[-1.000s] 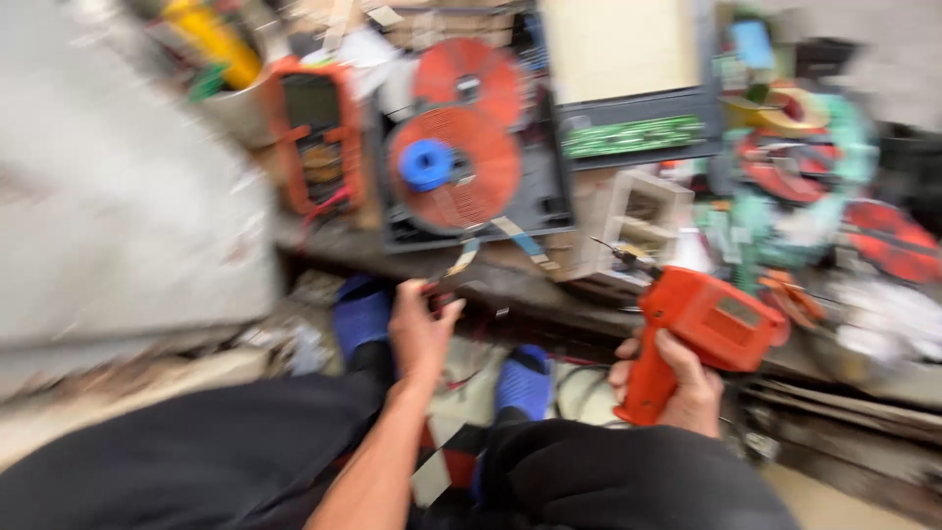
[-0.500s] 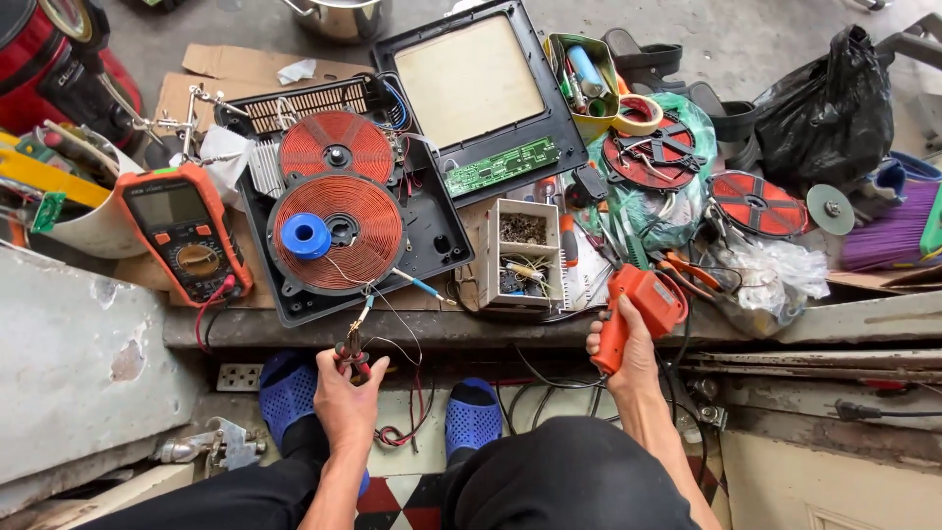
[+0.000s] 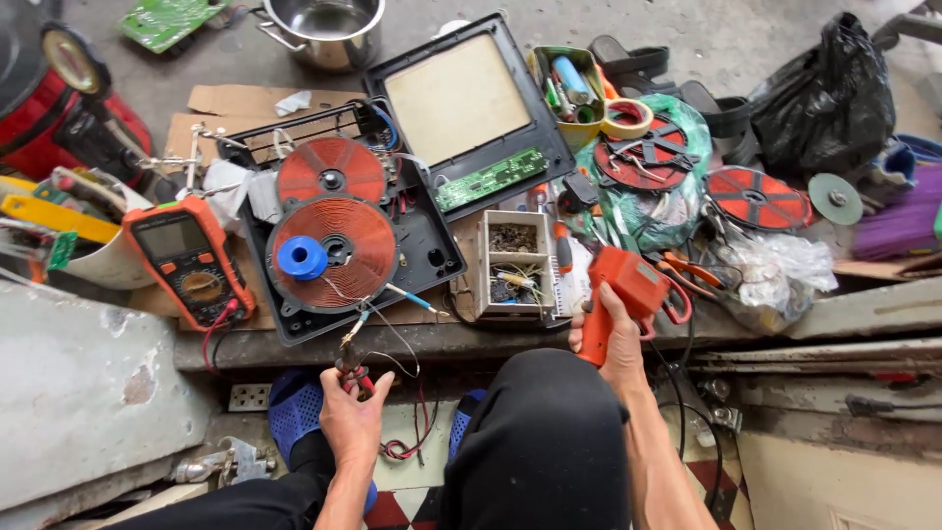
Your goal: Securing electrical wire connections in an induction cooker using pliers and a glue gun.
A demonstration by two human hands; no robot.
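Note:
My left hand (image 3: 351,417) is closed on small red-handled pliers (image 3: 351,369), which pinch the thin wires (image 3: 378,316) running from a copper coil (image 3: 334,243) in an opened black cooktop base (image 3: 432,255). A blue solder spool (image 3: 300,257) sits on that coil. My right hand (image 3: 620,344) grips the handle of an orange pistol-shaped soldering gun (image 3: 623,294), its body resting at the bench edge. My knees and blue sandals (image 3: 294,407) are below.
An orange multimeter (image 3: 188,257) lies left of the base. A small parts box (image 3: 512,263), the cooktop's glass lid with a green circuit board (image 3: 491,179), more red coils (image 3: 756,196), a steel pot (image 3: 324,27) and a black bag (image 3: 819,93) crowd the bench.
The view has steadied and pulled back from a blurred close-up. My left hand lowered slightly with the pliers on the wires; my right hand keeps the soldering gun near the bench edge.

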